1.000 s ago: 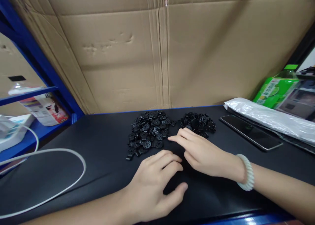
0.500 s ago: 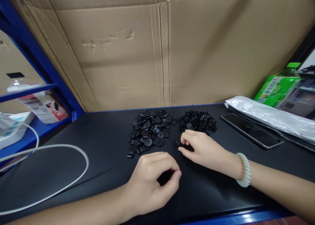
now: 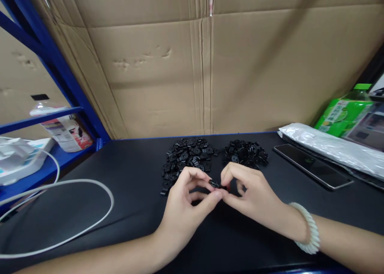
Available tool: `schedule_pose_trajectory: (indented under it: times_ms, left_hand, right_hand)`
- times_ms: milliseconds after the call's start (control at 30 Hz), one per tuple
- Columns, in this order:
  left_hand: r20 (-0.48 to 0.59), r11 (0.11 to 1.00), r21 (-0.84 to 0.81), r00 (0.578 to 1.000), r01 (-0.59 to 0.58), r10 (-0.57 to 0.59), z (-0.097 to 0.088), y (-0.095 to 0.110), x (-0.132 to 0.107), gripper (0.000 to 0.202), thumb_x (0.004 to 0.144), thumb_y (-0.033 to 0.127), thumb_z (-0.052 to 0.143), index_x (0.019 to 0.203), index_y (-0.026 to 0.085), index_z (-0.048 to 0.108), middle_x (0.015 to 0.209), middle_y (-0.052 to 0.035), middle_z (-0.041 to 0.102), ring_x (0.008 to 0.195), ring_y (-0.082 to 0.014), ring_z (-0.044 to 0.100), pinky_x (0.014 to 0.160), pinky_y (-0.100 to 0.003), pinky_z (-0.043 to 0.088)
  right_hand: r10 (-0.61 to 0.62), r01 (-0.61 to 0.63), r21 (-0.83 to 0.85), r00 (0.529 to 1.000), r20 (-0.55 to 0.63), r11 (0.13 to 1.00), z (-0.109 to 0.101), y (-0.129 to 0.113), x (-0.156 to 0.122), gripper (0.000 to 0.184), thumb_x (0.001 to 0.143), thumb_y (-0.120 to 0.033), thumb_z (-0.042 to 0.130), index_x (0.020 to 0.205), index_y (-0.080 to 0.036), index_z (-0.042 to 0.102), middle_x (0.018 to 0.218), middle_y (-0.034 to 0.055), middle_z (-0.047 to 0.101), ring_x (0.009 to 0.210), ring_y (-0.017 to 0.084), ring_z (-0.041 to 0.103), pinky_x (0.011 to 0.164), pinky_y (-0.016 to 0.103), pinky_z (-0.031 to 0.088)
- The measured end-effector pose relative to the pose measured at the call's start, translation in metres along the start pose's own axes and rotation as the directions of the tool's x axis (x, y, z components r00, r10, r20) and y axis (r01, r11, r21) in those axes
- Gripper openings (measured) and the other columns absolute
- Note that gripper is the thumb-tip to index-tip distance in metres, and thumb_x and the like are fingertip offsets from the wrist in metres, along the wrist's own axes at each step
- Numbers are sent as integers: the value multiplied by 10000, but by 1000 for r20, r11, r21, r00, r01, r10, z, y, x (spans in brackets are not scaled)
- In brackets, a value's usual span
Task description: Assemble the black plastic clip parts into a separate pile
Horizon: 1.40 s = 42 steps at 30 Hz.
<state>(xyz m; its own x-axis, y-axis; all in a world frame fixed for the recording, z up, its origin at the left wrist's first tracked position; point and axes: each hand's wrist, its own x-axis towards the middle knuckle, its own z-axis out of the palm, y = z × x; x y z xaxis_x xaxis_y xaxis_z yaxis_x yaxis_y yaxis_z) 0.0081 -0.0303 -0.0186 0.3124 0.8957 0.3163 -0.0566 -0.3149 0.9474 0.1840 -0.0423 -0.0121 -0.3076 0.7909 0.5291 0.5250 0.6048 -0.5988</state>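
**Both hands on a small black part, bit of room to the left**

The black surface (image 3: 135, 202) ends at a thin blue edge along the middle of the frame, with a cardboard wall (image 3: 156, 86) rising right behind it. Another blue edge just shows at the bottom right. Widest plain stretch of surface is left of center, between the looping white cable (image 3: 113, 202) and the left pile of black parts (image 3: 184, 156). Right side's tighter: a phone (image 3: 313, 166) lies there with a silvery bag (image 3: 333, 146) just beyond it, and a green bottle (image 3: 339, 116) further back. Only a narrow gap splits the left pile from the right pile of black parts (image 3: 246, 152).

The black part (image 3: 215, 183) is around frame center, a bit low, right between the hands and nearer the camera than both piles. Left hand (image 3: 183, 202) has its left end pinched between thumb and fingertips, with a roundish gap inside the grip. Right hand (image 3: 255, 190) pinches the right end, other fingers curled. Fingers hide most of it, so can't tell if it's one piece or two.
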Motion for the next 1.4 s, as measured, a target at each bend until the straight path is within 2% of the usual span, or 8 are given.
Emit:
schedule_pose_trajectory:
  times_ms: [167, 267, 333, 400, 500, 733, 1133, 1400]
  left_hand:
    - [44, 997, -62, 997, -52, 55, -2, 2, -2, 153, 727, 103, 706, 818, 164, 599, 855, -23, 638, 809, -135, 641, 701, -211, 563]
    - [50, 995, 0, 993, -103, 103, -3, 3, -3, 164, 730, 71, 695, 842, 165, 622, 860, -16, 657, 808, -128, 646, 759, -213, 560]
    - [39, 987, 50, 988, -152, 150, -4, 3, -3, 184, 739, 56, 679, 875, 170, 629, 873, -15, 659, 839, -133, 648, 799, -223, 554]
    - [48, 977, 80, 980, -196, 192, -5, 3, -3, 188, 749, 47, 662, 890, 169, 635, 893, -24, 658, 867, -146, 649, 815, -240, 554]
    - [100, 962, 117, 966, -248, 237, -6, 1, -1, 180, 763, 53, 660, 906, 162, 653, 902, -43, 656, 864, -163, 647, 771, -255, 561]
    - [207, 897, 247, 924, -366, 320, -7, 0, 3, 212, 757, 61, 693, 946, 157, 703, 932, -65, 688, 791, -159, 655, 731, -270, 554]
    - [303, 813, 262, 844, -519, 442, -5, -1, 2, 245, 688, 16, 755, 899, 139, 731, 887, -77, 732, 824, -177, 697, 736, -229, 557]
    - [326, 816, 302, 857, -494, 398, -1, -2, -2, 211, 699, 2, 689, 871, 116, 734, 856, -91, 692, 650, -142, 635, 531, -197, 508]
  right_hand:
    - [-54, 54, 12, 998, 43, 998, 7, 3, -3, 233, 781, -123, 590, 668, -203, 403, 757, 8, 513, 616, 111, 434, 531, 242, 342]
    - [78, -110, 215, 985, 152, 970, 5, 2, 0, 235, 776, -206, 646, 718, -203, 418, 797, 5, 506, 652, 112, 468, 506, 215, 382]
    - [183, -333, 472, 924, 334, 817, 2, 2, 2, 249, 766, -255, 657, 842, -218, 423, 876, 11, 513, 740, 141, 540, 503, 213, 454]
    - [175, -513, 644, 839, 515, 568, -2, 1, 5, 295, 777, -268, 613, 979, -230, 402, 949, 27, 517, 842, 185, 591, 543, 276, 530]
    - [130, -589, 701, 795, 593, 402, -5, 1, 7, 331, 796, -238, 555, 1091, -207, 408, 976, 45, 536, 856, 184, 621, 653, 350, 554]
    - [107, -618, 675, 765, 636, 404, -3, 1, 6, 245, 789, -120, 511, 1018, -183, 447, 851, -12, 543, 704, 118, 631, 682, 314, 530]
    - [95, -703, 632, 690, 718, 326, -1, 6, 6, 396, 655, -54, 456, 1030, -179, 422, 861, -11, 554, 665, 102, 638, 687, 305, 533]
    - [72, -662, 646, 717, 693, 379, 4, 0, 7, 256, 709, -85, 467, 948, -173, 444, 932, 10, 509, 764, 108, 595, 716, 301, 526]
